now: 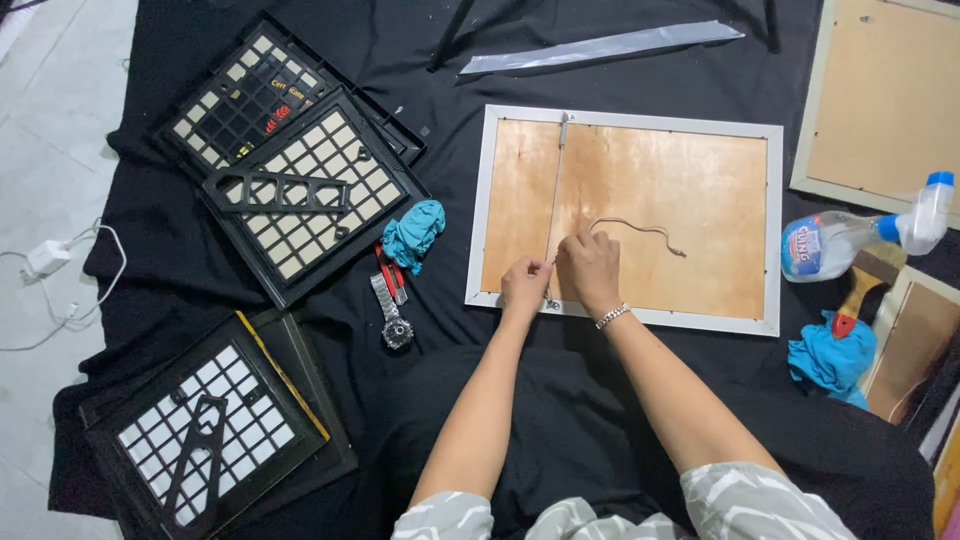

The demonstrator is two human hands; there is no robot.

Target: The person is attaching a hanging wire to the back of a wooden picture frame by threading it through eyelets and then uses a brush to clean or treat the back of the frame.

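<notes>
Frame [625,215] is lying centre on the cloth [560,400]. Grid frames [300,190] are lying left, spray bottle [860,235] right. Wristwatch [392,315] is sitting between frame and grids.

A black cloth [600,60] covers most of the floor. Pale floor tiles [50,120] show along the left edge (a white charger [45,258] with its cable lies there). The light is even and soft.

Black cloth [600,400] on floor – frames [625,215], rags [413,232], spray bottle [860,235]
</notes>
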